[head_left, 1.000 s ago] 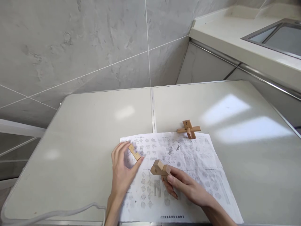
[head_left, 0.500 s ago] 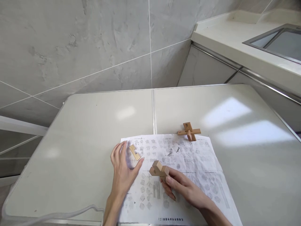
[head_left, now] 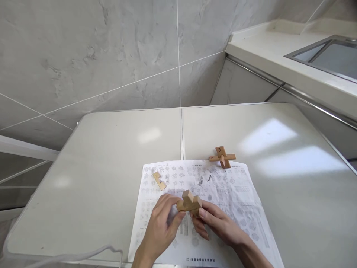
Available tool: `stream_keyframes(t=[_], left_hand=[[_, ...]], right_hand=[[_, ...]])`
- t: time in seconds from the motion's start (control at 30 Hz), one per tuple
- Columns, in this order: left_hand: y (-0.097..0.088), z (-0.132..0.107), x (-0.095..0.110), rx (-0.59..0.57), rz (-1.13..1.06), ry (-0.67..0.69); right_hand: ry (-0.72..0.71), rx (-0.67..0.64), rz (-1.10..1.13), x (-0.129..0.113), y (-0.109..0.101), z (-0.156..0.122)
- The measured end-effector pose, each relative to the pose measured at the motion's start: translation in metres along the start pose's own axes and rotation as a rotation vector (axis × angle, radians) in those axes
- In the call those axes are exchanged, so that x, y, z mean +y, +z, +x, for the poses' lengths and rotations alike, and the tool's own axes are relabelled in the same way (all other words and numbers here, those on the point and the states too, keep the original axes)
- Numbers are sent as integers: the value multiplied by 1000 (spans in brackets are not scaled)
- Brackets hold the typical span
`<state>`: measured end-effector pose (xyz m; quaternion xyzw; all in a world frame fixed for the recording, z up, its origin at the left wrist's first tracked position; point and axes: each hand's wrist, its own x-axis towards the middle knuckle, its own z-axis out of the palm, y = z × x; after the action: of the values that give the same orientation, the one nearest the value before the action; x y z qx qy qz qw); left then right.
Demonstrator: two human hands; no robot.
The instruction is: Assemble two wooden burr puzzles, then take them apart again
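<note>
Above the printed sheet (head_left: 223, 242), a partly joined wooden burr puzzle (head_left: 189, 201) is held between both hands. My right hand (head_left: 216, 221) grips its right side, thumb in front and fingers curled beneath. My left hand (head_left: 164, 223) pinches its left end between thumb and fingers. A loose notched wooden puzzle piece (head_left: 159, 181) lies on the sheet's upper left, apart from my left hand. At the sheet's top edge rests a cross-shaped wooden puzzle (head_left: 222, 157) with dark marks on its arms. The underside of the held puzzle is hidden by my fingers.
The pale folding table (head_left: 97, 167) has a seam down its middle and stands against a grey tiled wall (head_left: 125, 44). A white cable (head_left: 83, 255) crosses its front left edge. On the right is a counter (head_left: 259, 48) with a sink (head_left: 329, 56).
My left hand has left the loose notched piece and moved right to close on the held puzzle's left end. My right hand stays nearly in place with its grip unchanged.
</note>
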<state>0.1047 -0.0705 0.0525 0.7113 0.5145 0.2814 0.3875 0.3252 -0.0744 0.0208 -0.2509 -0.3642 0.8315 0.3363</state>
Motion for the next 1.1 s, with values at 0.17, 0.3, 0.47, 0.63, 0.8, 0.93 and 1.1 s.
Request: stream_keyframes(t=[0.17, 0.3, 0.47, 0.63, 0.8, 0.93, 1.1], left_hand=[[1, 1, 10, -52, -97, -131], [0, 0, 13, -93, -73, -177], [1, -6, 14, -56, -39, -117], [-1, -15, 14, 69, -20, -92], [-12, -22, 1, 374, 63, -224], [-27, -22, -19, 500, 235, -249], [-37, -17, -41, 520, 411, -326]], right_hand=[[-21, 79, -212, -6, 6, 2], [-20, 207, -420, -6, 13, 4], [-50, 285, -716, 1, 18, 4], [-30, 359, -984, 2, 20, 10], [6, 416, -1098, -1, 21, 26], [33, 443, -1177, -7, 21, 40], [72, 506, -1260, -13, 23, 61]])
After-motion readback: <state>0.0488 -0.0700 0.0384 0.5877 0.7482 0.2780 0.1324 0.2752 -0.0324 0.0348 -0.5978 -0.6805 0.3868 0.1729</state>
